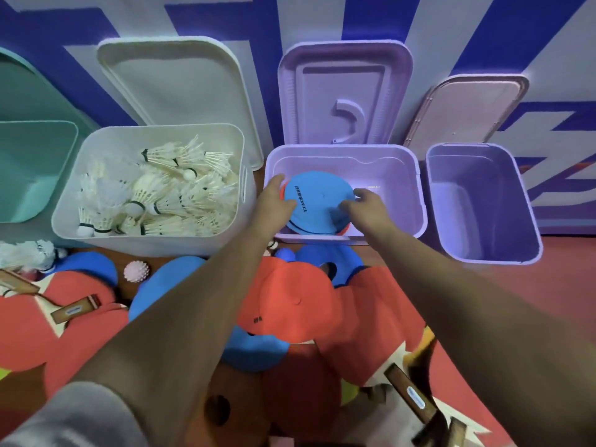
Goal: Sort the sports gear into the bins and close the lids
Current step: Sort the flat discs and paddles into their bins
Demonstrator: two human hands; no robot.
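A stack of flat discs (pixel 317 196), blue on top with orange edges below, sits in the lilac bin (pixel 419 201). My left hand (pixel 275 201) holds the stack's left edge and my right hand (pixel 367 208) holds its right edge. The bin's lilac lid (pixel 345 91) leans open against the wall. The white bin (pixel 151 245) to the left is full of shuttlecocks (pixel 161 195), its white lid (pixel 174 82) propped behind. More red and blue discs (pixel 290 301) lie on the floor under my arms.
A purple bin (pixel 483 201) stands at the right with a pale lid (pixel 464 111) behind it. A teal bin (pixel 29 169) is at the left edge. A spiky pink ball (pixel 136 271), table-tennis paddles (pixel 74 309) and loose shuttlecocks (pixel 29 253) lie on the floor.
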